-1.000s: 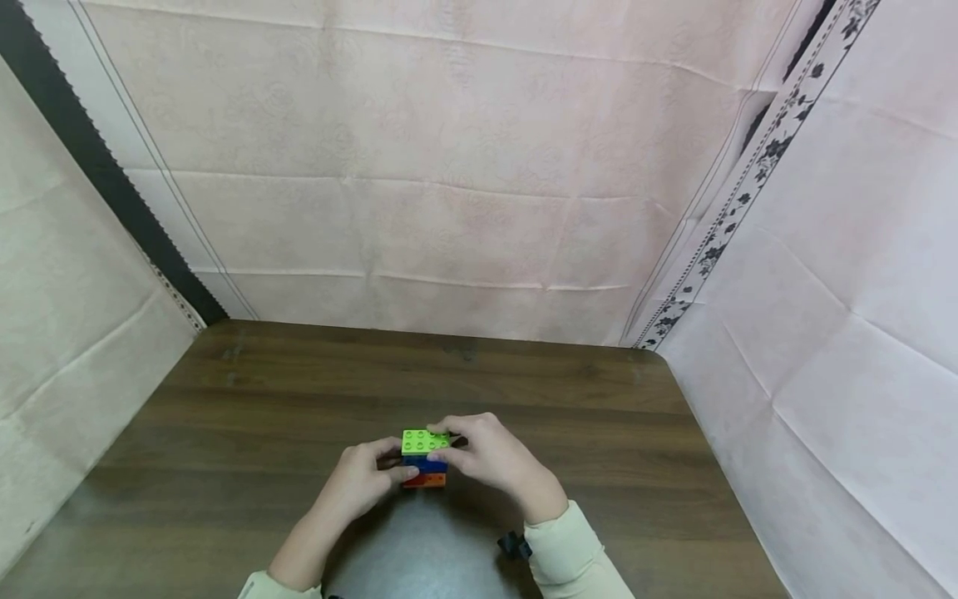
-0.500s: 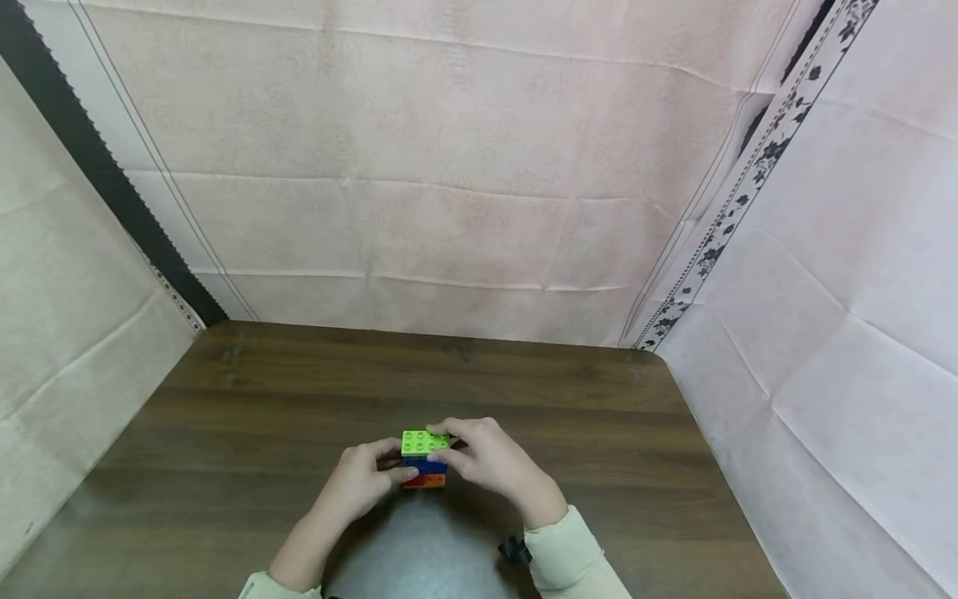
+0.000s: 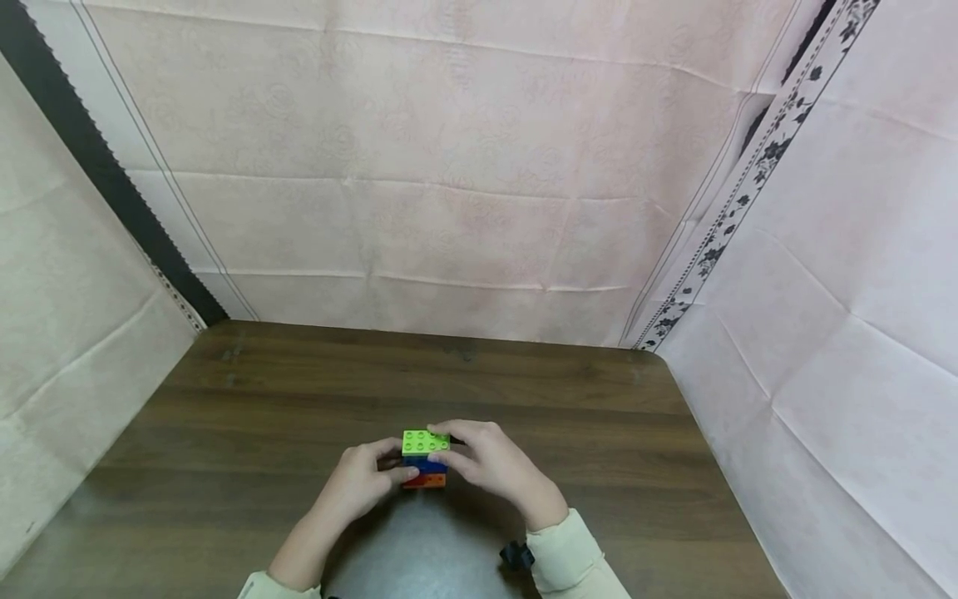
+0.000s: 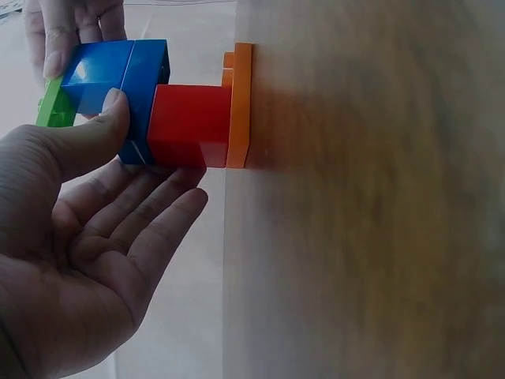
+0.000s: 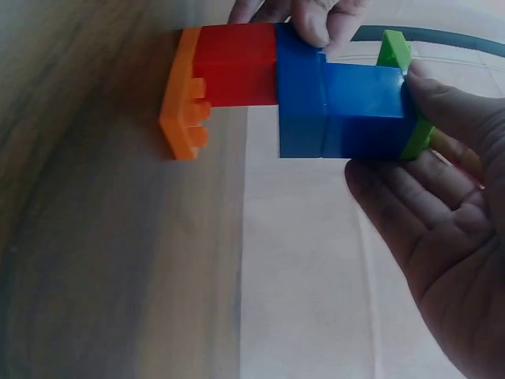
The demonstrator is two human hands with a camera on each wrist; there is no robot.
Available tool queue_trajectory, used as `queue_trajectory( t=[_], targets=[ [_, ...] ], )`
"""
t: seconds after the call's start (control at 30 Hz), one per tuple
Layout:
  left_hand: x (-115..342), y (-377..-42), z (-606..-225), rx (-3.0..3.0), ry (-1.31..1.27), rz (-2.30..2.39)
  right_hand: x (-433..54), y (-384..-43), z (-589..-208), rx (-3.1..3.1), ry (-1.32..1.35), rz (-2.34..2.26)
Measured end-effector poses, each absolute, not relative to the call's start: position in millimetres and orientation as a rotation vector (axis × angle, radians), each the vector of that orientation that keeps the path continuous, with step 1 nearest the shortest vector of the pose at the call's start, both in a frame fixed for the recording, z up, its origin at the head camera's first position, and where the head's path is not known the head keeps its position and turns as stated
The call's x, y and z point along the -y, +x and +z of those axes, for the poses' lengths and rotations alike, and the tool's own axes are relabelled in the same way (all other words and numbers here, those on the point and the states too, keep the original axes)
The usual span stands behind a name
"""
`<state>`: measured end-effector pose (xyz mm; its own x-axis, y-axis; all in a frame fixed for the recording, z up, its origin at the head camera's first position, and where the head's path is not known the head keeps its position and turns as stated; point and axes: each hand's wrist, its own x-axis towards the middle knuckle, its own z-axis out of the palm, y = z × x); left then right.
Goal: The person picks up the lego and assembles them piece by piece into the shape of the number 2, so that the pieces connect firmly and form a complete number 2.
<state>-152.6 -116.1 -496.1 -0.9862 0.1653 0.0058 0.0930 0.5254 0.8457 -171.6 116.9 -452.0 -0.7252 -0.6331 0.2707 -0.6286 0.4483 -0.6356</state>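
Note:
A stack of toy building bricks stands upright on the table in front of me. At its foot is a thin orange plate point(image 5: 180, 103), and on that sits a red brick point(image 4: 189, 122). Above the red come blue bricks point(image 5: 367, 110), topped by a bright green plate point(image 3: 417, 442) with studs. From the left, my left hand point(image 3: 362, 478) grips the stack around the lower blue brick, thumb in front, other fingers behind. On the other side, my right hand point(image 3: 496, 464) pinches the green plate between thumb and fingers. The fingers partly cover its right end.
The brown wooden table point(image 3: 314, 374) spreads around the stack. Pale cloth point(image 3: 449, 183) hangs behind the table's far edge and along both sides. A small black object point(image 3: 516, 556) is at the right sleeve.
My right hand's knuckles have sunk slightly, its fingers staying at the green plate. The left hand and the stack look the same.

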Motion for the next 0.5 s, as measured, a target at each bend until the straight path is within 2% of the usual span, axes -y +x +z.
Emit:
queue_trajectory(
  t=[0.2, 0.5],
  targets=[
    [119.0, -153.4, -498.3, -2.653, 0.285, 1.477, -122.6, -173.1, -460.6, -2.639, -1.226, -1.198],
    [122.6, -153.7, -495.6, -2.609, 0.371, 1.535, -129.1, -172.8, -463.0, -2.658, -1.16, -1.174]
  ],
)
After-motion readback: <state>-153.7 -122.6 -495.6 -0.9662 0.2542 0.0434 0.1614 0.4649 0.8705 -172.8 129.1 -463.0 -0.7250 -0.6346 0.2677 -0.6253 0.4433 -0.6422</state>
